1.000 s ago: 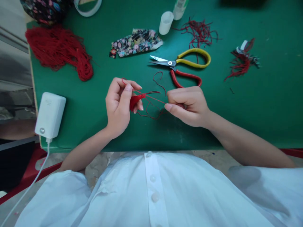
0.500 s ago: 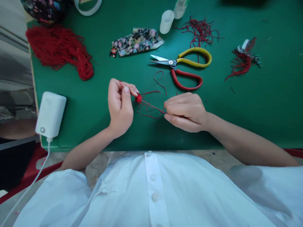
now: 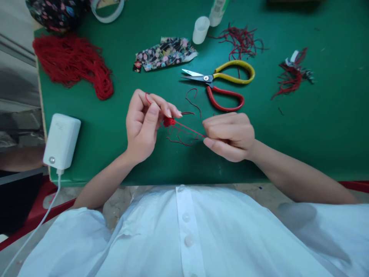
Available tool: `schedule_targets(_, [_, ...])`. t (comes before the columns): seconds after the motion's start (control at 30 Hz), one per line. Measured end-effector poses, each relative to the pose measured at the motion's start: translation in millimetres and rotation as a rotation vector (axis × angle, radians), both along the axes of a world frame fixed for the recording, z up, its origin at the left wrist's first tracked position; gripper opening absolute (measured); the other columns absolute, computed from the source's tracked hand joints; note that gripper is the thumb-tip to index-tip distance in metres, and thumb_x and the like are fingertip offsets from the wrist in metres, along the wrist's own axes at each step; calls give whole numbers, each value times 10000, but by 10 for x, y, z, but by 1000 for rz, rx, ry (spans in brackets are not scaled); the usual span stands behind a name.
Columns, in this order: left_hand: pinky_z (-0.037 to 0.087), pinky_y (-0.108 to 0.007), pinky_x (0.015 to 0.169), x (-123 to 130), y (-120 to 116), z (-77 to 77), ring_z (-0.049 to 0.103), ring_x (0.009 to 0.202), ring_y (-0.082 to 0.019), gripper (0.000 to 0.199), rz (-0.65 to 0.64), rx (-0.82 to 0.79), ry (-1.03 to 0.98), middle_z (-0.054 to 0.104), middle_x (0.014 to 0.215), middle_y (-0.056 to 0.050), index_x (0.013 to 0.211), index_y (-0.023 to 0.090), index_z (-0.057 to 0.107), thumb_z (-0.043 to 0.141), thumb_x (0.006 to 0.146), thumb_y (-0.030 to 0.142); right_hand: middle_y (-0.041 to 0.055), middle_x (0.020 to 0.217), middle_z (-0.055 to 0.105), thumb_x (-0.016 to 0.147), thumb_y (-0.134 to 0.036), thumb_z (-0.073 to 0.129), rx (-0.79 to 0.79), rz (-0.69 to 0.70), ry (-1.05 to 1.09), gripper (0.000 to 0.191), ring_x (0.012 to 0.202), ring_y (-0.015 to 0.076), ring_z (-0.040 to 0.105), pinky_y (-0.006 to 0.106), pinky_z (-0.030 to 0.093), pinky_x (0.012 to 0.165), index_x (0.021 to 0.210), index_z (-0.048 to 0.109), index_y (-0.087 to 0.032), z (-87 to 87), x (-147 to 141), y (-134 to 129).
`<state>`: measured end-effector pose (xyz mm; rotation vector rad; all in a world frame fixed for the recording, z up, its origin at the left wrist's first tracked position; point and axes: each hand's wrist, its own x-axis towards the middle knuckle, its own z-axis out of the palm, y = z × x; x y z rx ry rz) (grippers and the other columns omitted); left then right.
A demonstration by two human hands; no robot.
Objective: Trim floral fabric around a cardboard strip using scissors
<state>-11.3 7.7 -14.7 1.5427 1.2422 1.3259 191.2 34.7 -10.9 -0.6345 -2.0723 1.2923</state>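
Observation:
My left hand (image 3: pixel 144 125) is closed around a small red knotted piece of yarn (image 3: pixel 169 122), with a red strand (image 3: pixel 147 99) looped over its index finger. From that piece a red thread (image 3: pixel 188 127) runs taut to my right hand (image 3: pixel 229 136), whose thumb and fingers pinch its far end. What else the right fingers may hide cannot be seen. Thin loose red strands (image 3: pixel 184 143) hang or lie below the taut thread. Just beyond my hands lie scissors (image 3: pixel 206 78) with one yellow and one red handle, blades parted and pointing left, and a curled cut thread (image 3: pixel 193 103).
A red yarn skein (image 3: pixel 73 63) lies at the left, above a white power bank (image 3: pixel 62 141) with a cable. Floral fabric (image 3: pixel 165 54), a white cup-shaped cap (image 3: pixel 201 30), a bottle (image 3: pixel 217 13), red thread scraps (image 3: pixel 240 40), a second scrap bundle (image 3: pixel 292 75) and a tape roll (image 3: pixel 108 15) sit farther back.
My left hand has shifted slightly left and its fingers have stretched further over the red piece. My right hand has moved slightly right, still pinching the thread.

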Motion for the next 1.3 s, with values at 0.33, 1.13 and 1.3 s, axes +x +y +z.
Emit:
schedule_targets(0.33, [513, -199, 501, 33, -93, 32, 593, 512, -70, 312, -295, -346, -140, 656, 731, 26, 870, 217, 528, 568, 977, 508, -15, 539, 324, 965, -439, 541, 55, -348, 104, 509, 499, 135, 303, 339, 228, 534, 552, 325, -234, -19, 33, -28])
schedule_targets(1.13, [602, -226, 764, -15, -128, 192, 745, 850, -132, 58, -246, 35, 219, 755, 963, -27, 997, 182, 659, 620, 954, 184, 151, 1515, 468, 982, -450, 531, 238, 12, 25, 646, 1374, 290, 497, 451, 441, 1125, 1529, 287, -207, -168, 1, 20])
schedule_targets(1.3, [586, -183, 713, -21, -125, 200, 742, 837, -122, 99, -299, -143, 92, 748, 968, -32, 1015, 170, 616, 640, 943, 233, 105, 1212, 649, 978, -424, 569, 121, -61, -40, 441, 954, 198, 676, 315, 550, 824, 1334, 471, -183, -179, -78, -104])
